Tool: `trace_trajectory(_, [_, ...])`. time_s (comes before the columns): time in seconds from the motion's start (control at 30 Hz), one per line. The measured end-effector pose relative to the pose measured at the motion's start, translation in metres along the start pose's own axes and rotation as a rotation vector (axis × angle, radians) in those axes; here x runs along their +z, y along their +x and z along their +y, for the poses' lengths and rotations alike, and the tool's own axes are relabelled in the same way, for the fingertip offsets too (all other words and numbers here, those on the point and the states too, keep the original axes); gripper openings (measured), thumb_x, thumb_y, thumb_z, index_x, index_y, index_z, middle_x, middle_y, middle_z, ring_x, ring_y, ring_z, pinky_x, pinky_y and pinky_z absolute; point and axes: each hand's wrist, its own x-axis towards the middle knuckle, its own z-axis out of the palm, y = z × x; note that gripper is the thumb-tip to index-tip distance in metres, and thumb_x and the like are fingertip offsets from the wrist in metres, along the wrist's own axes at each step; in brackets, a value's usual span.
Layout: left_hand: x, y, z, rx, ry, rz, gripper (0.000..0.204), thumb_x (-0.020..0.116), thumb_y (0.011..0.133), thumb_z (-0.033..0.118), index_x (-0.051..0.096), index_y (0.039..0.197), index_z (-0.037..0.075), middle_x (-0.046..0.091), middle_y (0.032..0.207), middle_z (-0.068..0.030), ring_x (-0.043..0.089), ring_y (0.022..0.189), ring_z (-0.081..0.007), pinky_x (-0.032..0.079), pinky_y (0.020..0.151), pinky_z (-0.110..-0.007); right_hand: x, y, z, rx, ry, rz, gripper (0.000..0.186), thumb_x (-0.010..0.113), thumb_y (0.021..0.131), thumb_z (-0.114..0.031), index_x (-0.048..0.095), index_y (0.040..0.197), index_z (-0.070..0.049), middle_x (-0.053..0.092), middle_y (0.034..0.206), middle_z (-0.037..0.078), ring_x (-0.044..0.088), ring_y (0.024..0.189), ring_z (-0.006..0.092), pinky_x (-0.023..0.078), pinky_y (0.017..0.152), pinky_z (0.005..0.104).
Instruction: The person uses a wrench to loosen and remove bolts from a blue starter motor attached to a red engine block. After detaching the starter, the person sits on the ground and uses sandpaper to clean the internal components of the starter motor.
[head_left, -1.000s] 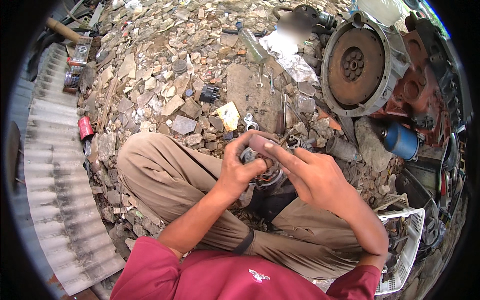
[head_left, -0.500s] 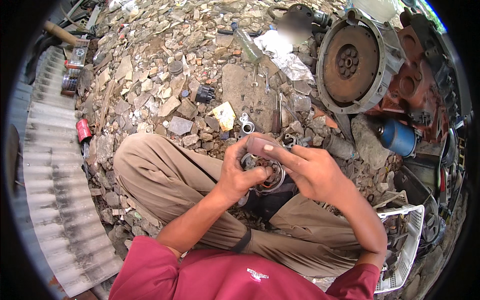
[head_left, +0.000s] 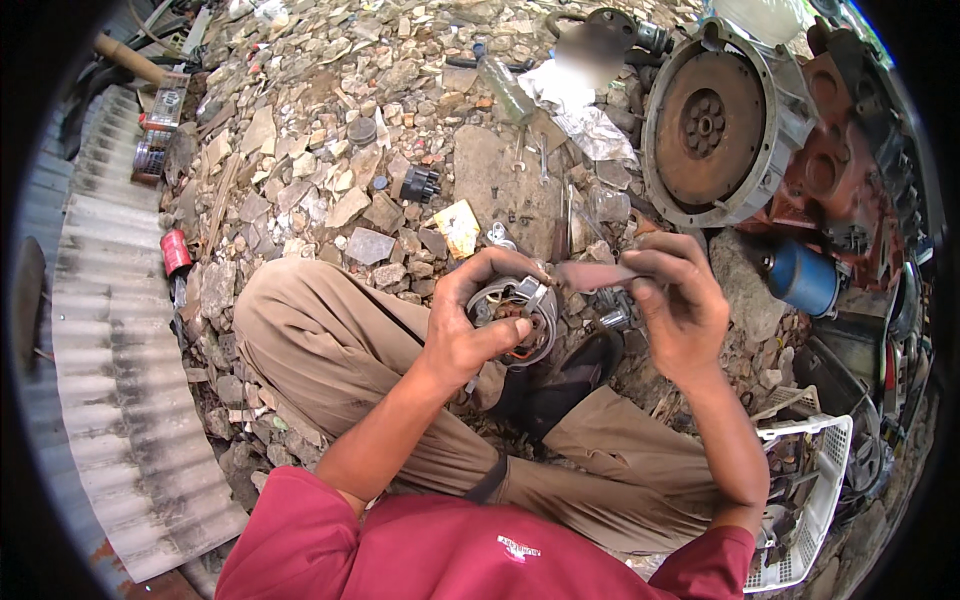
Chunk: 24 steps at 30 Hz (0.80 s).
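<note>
My left hand (head_left: 455,325) is wrapped round a distributor housing (head_left: 545,335), a round metal body with its open top facing up, the thumb lying over the parts inside. Between the thumb and fingers of my right hand (head_left: 688,308) is a reddish-brown strip of sandpaper (head_left: 597,276). It points left, its far end close to my left index fingertip; whether they touch I cannot tell. Both hands are above my crossed legs. Ahead on the ground lies a black distributor cap (head_left: 420,184) with several towers.
Rubble covers the ground. On a flat stone slab (head_left: 485,165) lie small screws and wrenches (head_left: 543,158). A flywheel housing (head_left: 712,125), blue canister (head_left: 803,278) and white plastic basket (head_left: 825,480) stand right. Corrugated sheeting (head_left: 120,350) runs along the left.
My right hand has moved right and away from the distributor housing, drawing the sandpaper out from over it. My left hand has shifted slightly left, still holding the housing, whose open top shows more.
</note>
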Motion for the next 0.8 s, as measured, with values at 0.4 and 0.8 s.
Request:
trace_trajectory(0.4, [0.01,-0.001,-0.004,-0.117,0.078,-0.051,0.037,0.064,0.067,0.009,0.06,0.102,-0.002,0.064,0.092,-0.0065,0.059,0.087,-0.0113,0.048,0.081,-0.027,0.011,-0.004,-0.01,-0.399,-0.505,-0.226,0.043,0.068,0.067,-0.008,0.068,0.11,-0.007,0.062,0.102,0.008,0.06,0.097,0.026,0.045,0.083,0.0404])
trace_trajectory(0.8, [0.012,-0.003,-0.002,0.126,0.294,0.023,0.041,0.068,0.066,0.014,0.061,0.102,-0.003,0.063,0.097,-0.0107,0.061,0.091,-0.0166,0.049,0.084,-0.031,0.024,-0.016,-0.015,-0.424,-0.31,-0.144,0.037,0.069,0.065,-0.005,0.07,0.101,0.004,0.063,0.104,0.017,0.065,0.102,0.036,0.057,0.083,0.0411])
